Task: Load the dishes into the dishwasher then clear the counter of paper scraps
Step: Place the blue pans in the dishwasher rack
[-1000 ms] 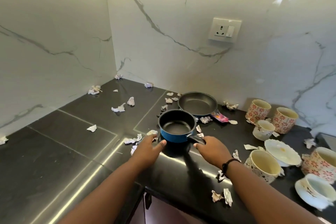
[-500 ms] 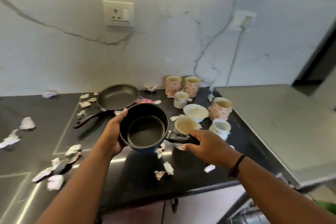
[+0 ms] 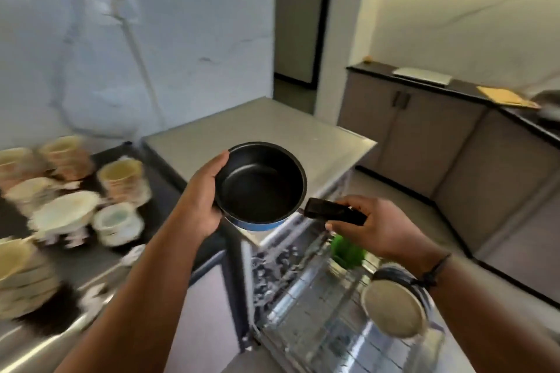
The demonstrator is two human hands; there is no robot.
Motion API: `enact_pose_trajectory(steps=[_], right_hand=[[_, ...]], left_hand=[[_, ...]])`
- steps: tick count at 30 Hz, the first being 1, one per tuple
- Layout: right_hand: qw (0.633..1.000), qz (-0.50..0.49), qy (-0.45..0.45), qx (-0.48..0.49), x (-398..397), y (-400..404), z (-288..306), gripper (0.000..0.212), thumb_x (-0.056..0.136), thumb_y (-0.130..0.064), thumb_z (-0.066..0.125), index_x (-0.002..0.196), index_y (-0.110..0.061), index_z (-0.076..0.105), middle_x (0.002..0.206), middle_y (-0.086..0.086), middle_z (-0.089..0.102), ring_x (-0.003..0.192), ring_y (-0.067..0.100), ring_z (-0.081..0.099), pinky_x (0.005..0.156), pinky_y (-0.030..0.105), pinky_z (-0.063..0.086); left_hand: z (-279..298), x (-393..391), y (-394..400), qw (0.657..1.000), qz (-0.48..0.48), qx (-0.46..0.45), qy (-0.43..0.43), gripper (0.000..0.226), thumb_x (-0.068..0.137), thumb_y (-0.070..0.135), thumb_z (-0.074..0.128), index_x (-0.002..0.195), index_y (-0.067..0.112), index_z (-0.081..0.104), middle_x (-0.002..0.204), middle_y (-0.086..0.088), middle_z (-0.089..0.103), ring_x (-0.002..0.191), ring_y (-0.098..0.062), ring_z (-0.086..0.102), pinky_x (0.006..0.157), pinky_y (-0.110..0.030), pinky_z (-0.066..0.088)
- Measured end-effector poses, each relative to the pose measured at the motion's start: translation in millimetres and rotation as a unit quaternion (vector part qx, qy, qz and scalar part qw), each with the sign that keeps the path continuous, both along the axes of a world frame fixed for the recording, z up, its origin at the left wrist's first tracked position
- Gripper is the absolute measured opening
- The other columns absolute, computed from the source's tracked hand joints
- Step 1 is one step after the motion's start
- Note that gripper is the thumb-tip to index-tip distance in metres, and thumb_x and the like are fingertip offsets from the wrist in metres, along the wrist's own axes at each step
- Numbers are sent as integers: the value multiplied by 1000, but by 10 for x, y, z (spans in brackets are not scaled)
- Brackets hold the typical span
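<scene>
Holding the saucepan (image 3: 260, 183) with both hands, I see it raised in the air, clear of the counter and tilted so its dark non-stick inside faces me. My left hand (image 3: 201, 201) is curled round the pan's left rim, thumb lying along the top edge and fingers wrapped underneath against the wall. My right hand (image 3: 374, 228) grips the black handle (image 3: 333, 211), which sticks out from the pan's lower right; the fingers close over it and the thumb pinches from below. A dark band sits on that wrist.

The pan looks empty, black inside, with a strip of blue outer wall showing along its lower edge. Its rim is round and undented as far as I can tell.

Directly below my right hand is the pulled-out dishwasher rack (image 3: 318, 297), shiny wire, blurred, with something green (image 3: 345, 251) in it just under my knuckles and a round pale-bottomed dish (image 3: 394, 307) near my right wrist. Behind the pan, beyond both hands, lies the grey dishwasher top (image 3: 251, 127). Left of my left forearm, on the dark counter (image 3: 169, 191), stand patterned cups (image 3: 121, 179) and saucers (image 3: 65, 215), all smeared by motion blur, with white paper scraps (image 3: 133, 253) near the counter edge.
</scene>
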State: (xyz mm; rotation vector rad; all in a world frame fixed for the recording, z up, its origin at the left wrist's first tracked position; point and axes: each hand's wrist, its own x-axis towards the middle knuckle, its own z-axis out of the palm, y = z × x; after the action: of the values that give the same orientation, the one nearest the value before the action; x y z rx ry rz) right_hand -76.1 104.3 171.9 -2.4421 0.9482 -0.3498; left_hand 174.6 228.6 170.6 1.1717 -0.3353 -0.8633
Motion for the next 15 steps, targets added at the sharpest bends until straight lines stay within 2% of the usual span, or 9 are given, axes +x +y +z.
enact_pose_trajectory(steps=[4,8,11,13,15], right_hand=[[995,-94,13,30,-910,-525,-176,21,78,-47,72,92,-34,66,69,-8,65,61,5,58,60,32,49],[984,-161,27,65,-1500,-778,-355,18,80,-46,69,95,-36,65,77,-11,66,68,2,59,65,30,51],[971,-208,38,108,-1699,-877,-592,20,80,-54,65,95,-41,62,79,-11,67,72,6,61,69,32,54],[962,-238,-3,133,-1713,-893,-732,12,81,-53,65,88,-43,62,74,-12,66,67,3,59,63,27,49],[947,-272,-71,155,-1670,-918,-849,9,84,-46,66,77,-42,62,63,-19,62,55,-2,52,54,16,39]], left_hand=[[-122,-781,-1038,994,-104,36,15,26,88,40,58,99,20,69,85,-4,73,81,-22,66,80,-34,51],[-299,-1295,-1745,979,-185,80,6,25,88,38,59,93,17,70,81,-6,73,78,-23,67,86,-35,50],[-415,-1569,-2139,967,-230,108,-18,31,87,47,60,93,19,71,87,-7,74,84,-25,67,91,-38,48],[-501,-1689,-2360,968,-230,98,-6,38,87,54,56,85,20,73,85,-4,74,82,-23,68,85,-37,49],[-613,-1770,-2564,971,-222,55,64,44,89,57,51,77,21,73,82,-2,73,81,-20,68,75,-33,51]])
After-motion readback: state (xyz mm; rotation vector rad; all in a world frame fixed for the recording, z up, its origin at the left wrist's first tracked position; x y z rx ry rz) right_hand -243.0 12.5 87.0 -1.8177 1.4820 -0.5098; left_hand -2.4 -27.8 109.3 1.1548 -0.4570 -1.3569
